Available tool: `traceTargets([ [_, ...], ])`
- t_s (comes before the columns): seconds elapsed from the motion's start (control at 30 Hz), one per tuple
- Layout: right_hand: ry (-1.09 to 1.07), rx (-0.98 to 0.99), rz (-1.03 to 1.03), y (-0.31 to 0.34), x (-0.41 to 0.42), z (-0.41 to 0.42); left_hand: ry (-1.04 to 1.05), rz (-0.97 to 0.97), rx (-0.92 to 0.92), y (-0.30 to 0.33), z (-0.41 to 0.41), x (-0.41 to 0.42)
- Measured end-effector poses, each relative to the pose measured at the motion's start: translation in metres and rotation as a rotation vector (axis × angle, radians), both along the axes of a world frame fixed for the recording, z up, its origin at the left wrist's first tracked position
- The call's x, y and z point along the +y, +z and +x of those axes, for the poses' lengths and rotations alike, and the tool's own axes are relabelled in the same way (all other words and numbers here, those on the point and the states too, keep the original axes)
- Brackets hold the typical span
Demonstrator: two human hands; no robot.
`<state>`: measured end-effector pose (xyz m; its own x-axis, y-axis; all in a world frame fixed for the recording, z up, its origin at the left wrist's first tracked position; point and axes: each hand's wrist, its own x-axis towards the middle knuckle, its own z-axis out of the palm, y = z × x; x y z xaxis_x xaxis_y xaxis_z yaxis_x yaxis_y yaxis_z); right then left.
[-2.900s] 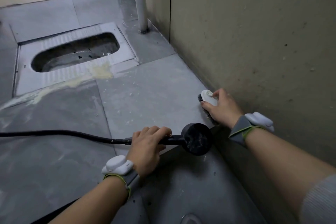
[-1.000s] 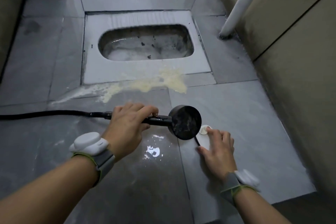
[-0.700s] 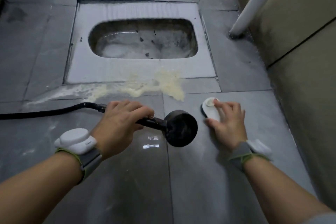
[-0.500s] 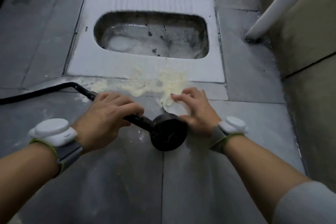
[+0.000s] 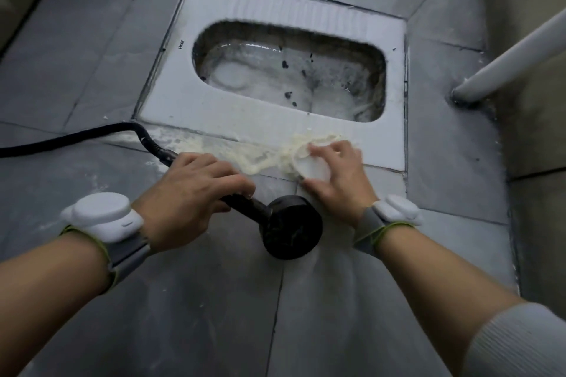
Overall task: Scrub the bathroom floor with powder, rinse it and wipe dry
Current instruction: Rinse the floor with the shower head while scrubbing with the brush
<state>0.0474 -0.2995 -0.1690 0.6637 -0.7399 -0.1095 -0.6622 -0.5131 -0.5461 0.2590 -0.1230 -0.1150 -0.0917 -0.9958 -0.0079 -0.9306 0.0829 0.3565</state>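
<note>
Grey floor tiles (image 5: 76, 49) surround the squat pan (image 5: 171, 101). Along its near edge, the right hand (image 5: 333, 174) curls around a brush (image 5: 314, 169) in yellowish powder paste (image 5: 266, 159); the left hand (image 5: 190, 196) grips the shower head (image 5: 291, 228), hose (image 5: 76, 139) trailing left. A pipe (image 5: 514, 61) stands right of the pan.

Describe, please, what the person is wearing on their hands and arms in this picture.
Both hands are bare. The left wrist carries a grey strap edged in yellow-green with a rounded white plastic device on top. The right wrist wears a matching grey strap and a white device. A light grey ribbed sleeve covers the right upper forearm; the left forearm is uncovered.
</note>
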Motion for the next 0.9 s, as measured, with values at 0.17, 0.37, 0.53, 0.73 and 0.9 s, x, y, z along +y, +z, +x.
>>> traceTargets([
  [0.17, -0.335, 0.064, -0.008, 0.002, -0.026, -0.005, -0.019, 0.02, -0.015, 0.009, 0.006, 0.012],
  [0.37, -0.32, 0.098, 0.026, 0.003, 0.009, -0.017, 0.027, 0.015, -0.054, 0.023, -0.002, 0.025],
  [0.53, -0.406, 0.092, 0.066, 0.02, 0.032, -0.091, 0.237, 0.052, 0.062, 0.031, -0.03, 0.012],
  [0.73, -0.366, 0.056, 0.067, 0.01, 0.088, -0.147, 0.529, 0.097, 0.24, 0.031, -0.089, -0.044],
  [0.9, -0.393, 0.03, 0.075, 0.005, 0.088, -0.147, 0.426, 0.106, 0.186, 0.038, -0.114, -0.061],
])
